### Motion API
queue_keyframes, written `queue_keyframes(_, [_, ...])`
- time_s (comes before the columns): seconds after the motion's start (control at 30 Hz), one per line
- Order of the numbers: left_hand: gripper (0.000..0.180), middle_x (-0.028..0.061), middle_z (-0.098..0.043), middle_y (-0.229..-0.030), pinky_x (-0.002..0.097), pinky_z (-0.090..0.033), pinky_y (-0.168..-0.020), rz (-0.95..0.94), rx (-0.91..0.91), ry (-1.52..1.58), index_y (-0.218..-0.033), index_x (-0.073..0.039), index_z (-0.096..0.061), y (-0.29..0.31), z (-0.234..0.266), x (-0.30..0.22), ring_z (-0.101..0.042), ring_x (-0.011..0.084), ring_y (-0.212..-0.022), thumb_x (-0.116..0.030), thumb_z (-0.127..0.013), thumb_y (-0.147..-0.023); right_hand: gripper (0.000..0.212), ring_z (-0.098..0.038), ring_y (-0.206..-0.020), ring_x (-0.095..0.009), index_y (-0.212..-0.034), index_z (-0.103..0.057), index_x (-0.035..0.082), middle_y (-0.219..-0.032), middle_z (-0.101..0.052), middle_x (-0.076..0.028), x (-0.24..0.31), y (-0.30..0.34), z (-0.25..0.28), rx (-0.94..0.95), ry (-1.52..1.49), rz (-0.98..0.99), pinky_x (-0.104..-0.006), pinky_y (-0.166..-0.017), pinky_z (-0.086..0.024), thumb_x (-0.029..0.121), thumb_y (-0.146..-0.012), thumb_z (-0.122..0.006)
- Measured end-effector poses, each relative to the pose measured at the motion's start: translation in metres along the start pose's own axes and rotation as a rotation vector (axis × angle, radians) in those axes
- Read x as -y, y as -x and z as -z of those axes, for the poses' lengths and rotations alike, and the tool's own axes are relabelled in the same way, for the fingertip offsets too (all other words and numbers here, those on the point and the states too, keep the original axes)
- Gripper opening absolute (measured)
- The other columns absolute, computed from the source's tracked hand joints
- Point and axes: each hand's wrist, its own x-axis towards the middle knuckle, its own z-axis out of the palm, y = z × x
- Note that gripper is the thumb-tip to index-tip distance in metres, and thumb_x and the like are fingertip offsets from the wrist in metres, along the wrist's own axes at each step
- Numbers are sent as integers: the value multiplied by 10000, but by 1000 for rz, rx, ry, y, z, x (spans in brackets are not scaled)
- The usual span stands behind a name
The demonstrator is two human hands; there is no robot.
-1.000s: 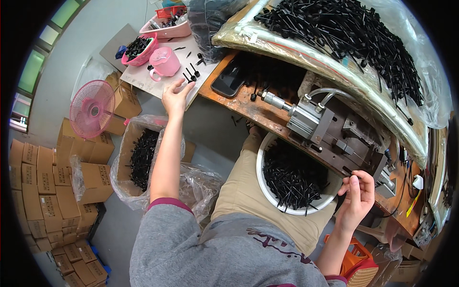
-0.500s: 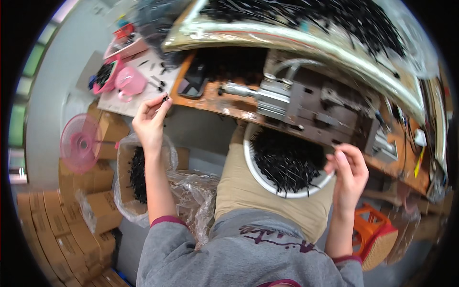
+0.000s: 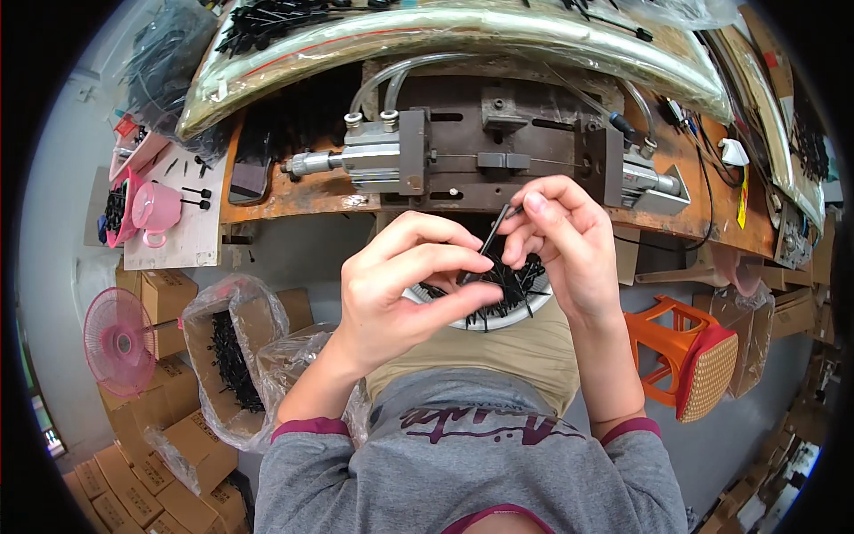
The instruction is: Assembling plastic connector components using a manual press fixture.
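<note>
My left hand (image 3: 402, 283) and my right hand (image 3: 560, 240) meet in front of me, above a white bowl (image 3: 480, 318) full of thin black rods that rests on my lap. Together their fingertips pinch one thin black rod (image 3: 492, 244), held slanting between the two hands. Just beyond them a grey metal press fixture (image 3: 480, 151) with hoses sits on a rusty orange bench (image 3: 294, 200).
A clear plastic sheet covers heaps of black rods (image 3: 267, 18) at the back. At left stand a pink cup (image 3: 158, 209), a pink fan (image 3: 117, 340) and a bag-lined carton of black rods (image 3: 229, 356). An orange stool (image 3: 694, 356) stands at right. Cardboard boxes (image 3: 142, 463) pile at lower left.
My left hand came back from the white side table at far left. My right hand lifted from the bowl's edge. Both now meet over the bowl on one rod.
</note>
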Motion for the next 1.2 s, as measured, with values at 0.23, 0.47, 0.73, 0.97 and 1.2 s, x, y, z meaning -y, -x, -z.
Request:
queue_keyframes(0.23, [344, 180, -709, -1182, 316, -604, -773, -142, 123, -146, -952, -25, -768, 6, 1, 0, -732, 257, -964, -69, -871, -627, 225, -689, -640, -180, -1037, -603, -12, -880, -707, -187, -4, -6, 0, 63, -31, 15, -261, -557, -554, 193, -1055, -513])
queue_keyframes(0.47, [314, 143, -738, -1110, 305, -606, -748, -192, 118, -225, -930, -16, -767, 7, 2, -1, -739, 231, -909, -95, -863, -642, 222, -683, -605, -174, -1022, -587, -5, -867, -707, -185, -5, -7, 0, 85, -45, 22, -264, -542, -560, 190, -1064, -489])
queue_keyframes(0.73, [304, 151, -739, -1096, 305, -610, -744, -206, 113, -243, -924, -7, -763, 8, 3, -2, -741, 227, -896, -86, -859, -646, 225, -686, -613, -165, -1040, -592, -26, -845, -708, -163, -4, -3, -6, 91, 22, 70, -267, -549, -566, 185, -1056, -515])
queue_keyframes(0.97, [299, 150, -740, -1085, 309, -610, -750, -193, 101, -221, -926, 1, -758, 9, 3, -3, -740, 233, -901, -86, -858, -658, 205, -685, -619, -158, -1043, -603, -42, -841, -711, -162, 0, 1, -10, 92, 91, 107, -266, -558, -568, 150, -1047, -531])
queue_keyframes(1.2, [305, 155, -739, -1080, 314, -610, -765, -184, 85, -211, -929, 5, -756, 11, 2, -5, -738, 237, -913, -78, -860, -654, 191, -683, -618, -151, -1054, -602, -51, -842, -714, -162, 1, 4, -13, 90, 92, 122, -262, -556, -564, 131, -1039, -545])
